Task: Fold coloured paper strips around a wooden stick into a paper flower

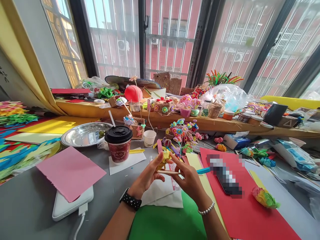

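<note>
Above the green sheet (170, 220), both hands meet at a small yellow folded-paper flower (165, 157). The thumb and fingers of my left hand (145, 178) close on the flower from the left. My right hand (188, 178) touches the flower's right side with a fingertip. A thin pale wooden stick (168, 172) runs across below the flower, its right part passing among my right fingers. A blue strip (203, 170) sticks out beyond that hand; whether it belongs to the stick, I cannot tell. White tissue (162, 196) lies beneath my hands.
A lidded paper cup (118, 146) with a straw stands at left, near a metal plate (86, 133). Pink paper (71, 173) covers part of a white power bank (72, 203). At right, red paper (240, 206) carries a blurred phone-like object and a multicoloured paper flower (265, 196).
</note>
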`<state>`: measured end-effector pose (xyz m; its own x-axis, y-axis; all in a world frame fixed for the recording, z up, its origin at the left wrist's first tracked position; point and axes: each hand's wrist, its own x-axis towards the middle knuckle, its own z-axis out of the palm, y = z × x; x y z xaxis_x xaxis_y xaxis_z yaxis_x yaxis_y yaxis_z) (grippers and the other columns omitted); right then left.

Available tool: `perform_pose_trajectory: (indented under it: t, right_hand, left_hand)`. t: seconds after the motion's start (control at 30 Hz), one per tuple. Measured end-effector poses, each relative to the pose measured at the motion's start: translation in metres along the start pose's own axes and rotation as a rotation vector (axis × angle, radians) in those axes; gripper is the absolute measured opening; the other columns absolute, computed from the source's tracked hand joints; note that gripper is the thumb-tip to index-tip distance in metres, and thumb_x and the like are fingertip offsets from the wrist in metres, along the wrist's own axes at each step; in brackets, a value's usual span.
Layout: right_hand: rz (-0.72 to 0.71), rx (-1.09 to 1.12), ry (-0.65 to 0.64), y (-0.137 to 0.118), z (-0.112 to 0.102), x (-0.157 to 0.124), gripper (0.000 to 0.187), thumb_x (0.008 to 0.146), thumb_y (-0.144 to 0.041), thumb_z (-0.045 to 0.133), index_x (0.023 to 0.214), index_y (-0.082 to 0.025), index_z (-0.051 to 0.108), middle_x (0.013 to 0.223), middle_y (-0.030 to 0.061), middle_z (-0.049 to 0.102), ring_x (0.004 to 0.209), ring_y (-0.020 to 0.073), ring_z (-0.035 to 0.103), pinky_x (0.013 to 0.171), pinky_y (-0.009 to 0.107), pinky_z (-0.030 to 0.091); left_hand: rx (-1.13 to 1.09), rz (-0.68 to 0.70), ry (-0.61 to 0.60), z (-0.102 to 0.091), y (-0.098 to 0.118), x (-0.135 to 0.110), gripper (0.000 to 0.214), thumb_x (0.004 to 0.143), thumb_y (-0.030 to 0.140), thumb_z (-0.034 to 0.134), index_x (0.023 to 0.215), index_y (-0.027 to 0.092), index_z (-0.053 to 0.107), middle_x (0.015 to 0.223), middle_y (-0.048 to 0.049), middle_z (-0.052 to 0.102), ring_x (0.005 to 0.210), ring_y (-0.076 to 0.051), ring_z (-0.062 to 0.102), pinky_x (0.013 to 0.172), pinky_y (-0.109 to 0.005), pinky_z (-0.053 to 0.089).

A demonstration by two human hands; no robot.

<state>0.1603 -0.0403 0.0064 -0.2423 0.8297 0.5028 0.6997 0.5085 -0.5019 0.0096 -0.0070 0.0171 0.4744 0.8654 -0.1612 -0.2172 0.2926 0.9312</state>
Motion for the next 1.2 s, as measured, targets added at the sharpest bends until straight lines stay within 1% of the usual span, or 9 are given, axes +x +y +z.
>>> perform_pose_trajectory:
  t: [0.27,0.5,0.67,0.77,0.83,0.9,0.97,1.07,1.2]
  right_hand:
    - [0.015,0.17,0.044,0.001,0.0,-0.001,0.04,0.078,-0.029,0.048,0.116,-0.018,0.051,0.057,-0.0018,0.052,0.047,0.0082,0.038,0.045,0.019,0.031]
    - [0.037,0.298,0.061,0.002,-0.003,0.0,0.037,0.078,-0.028,0.047,0.112,-0.017,0.055,0.061,0.0001,0.057,0.048,0.008,0.036,0.045,0.02,0.031]
    - [0.086,0.356,0.062,0.002,-0.014,-0.002,0.041,0.078,-0.044,0.045,0.107,-0.017,0.057,0.068,0.0022,0.058,0.05,0.0098,0.04,0.045,0.021,0.033]
    - [0.067,0.385,0.127,0.002,-0.022,-0.003,0.054,0.078,-0.057,0.03,0.104,-0.017,0.055,0.069,0.0021,0.054,0.058,0.0127,0.045,0.051,0.023,0.036]
    - [0.091,0.362,0.196,0.002,-0.025,-0.002,0.052,0.083,-0.053,0.02,0.088,-0.016,0.057,0.065,0.0013,0.05,0.059,0.013,0.046,0.055,0.024,0.037]
    - [0.11,0.305,0.232,0.004,-0.027,-0.001,0.047,0.086,-0.045,0.022,0.071,-0.016,0.056,0.063,0.0014,0.049,0.06,0.013,0.046,0.057,0.024,0.037]
    - [0.1,0.244,0.218,0.008,-0.029,0.0,0.041,0.085,-0.041,0.031,0.066,-0.017,0.057,0.062,0.0019,0.051,0.062,0.0134,0.047,0.057,0.024,0.037]
    - [0.082,0.209,0.193,0.012,-0.031,0.0,0.031,0.082,-0.039,0.041,0.071,-0.017,0.061,0.065,0.0032,0.056,0.064,0.0143,0.05,0.058,0.024,0.039]
    - [0.131,0.306,0.105,0.012,-0.034,-0.002,0.025,0.08,-0.036,0.046,0.09,-0.018,0.059,0.061,0.0003,0.055,0.053,0.0114,0.05,0.051,0.022,0.041]
  left_hand:
    - [0.124,0.098,-0.05,-0.001,0.0,0.0,0.028,0.071,0.04,0.054,0.082,0.014,0.054,0.082,-0.0061,0.059,0.071,-0.016,0.057,0.048,-0.02,0.037]
    - [0.19,0.097,-0.076,-0.001,-0.002,0.004,0.038,0.069,0.047,0.052,0.089,0.015,0.047,0.078,-0.0048,0.058,0.062,-0.016,0.059,0.044,-0.021,0.038]
    - [0.292,0.151,-0.11,-0.005,-0.007,0.01,0.044,0.068,0.048,0.053,0.095,0.017,0.04,0.077,-0.0028,0.058,0.047,-0.008,0.053,0.037,-0.017,0.031]
    - [0.344,0.206,-0.048,-0.007,-0.007,0.011,0.048,0.064,0.041,0.062,0.097,0.017,0.038,0.077,-0.0014,0.057,0.053,-0.008,0.052,0.04,-0.016,0.031]
    - [0.365,0.212,-0.044,-0.008,-0.005,0.01,0.05,0.061,0.038,0.065,0.099,0.016,0.041,0.077,-0.001,0.056,0.06,-0.01,0.054,0.045,-0.017,0.034]
    - [0.356,0.228,-0.059,-0.008,-0.003,0.009,0.051,0.059,0.034,0.068,0.1,0.017,0.045,0.086,-0.0029,0.055,0.071,-0.012,0.055,0.054,-0.019,0.039]
    - [0.343,0.249,-0.078,-0.008,0.0,0.007,0.05,0.058,0.032,0.068,0.101,0.016,0.048,0.096,-0.0055,0.053,0.082,-0.016,0.054,0.065,-0.023,0.042]
    - [0.375,0.236,-0.098,-0.008,0.003,0.005,0.052,0.06,0.032,0.067,0.105,0.018,0.047,0.1,-0.007,0.054,0.089,-0.02,0.054,0.072,-0.028,0.043]
    - [0.473,0.259,-0.091,-0.009,0.005,0.003,0.052,0.061,0.032,0.066,0.107,0.019,0.046,0.108,-0.0083,0.053,0.094,-0.022,0.053,0.078,-0.032,0.042]
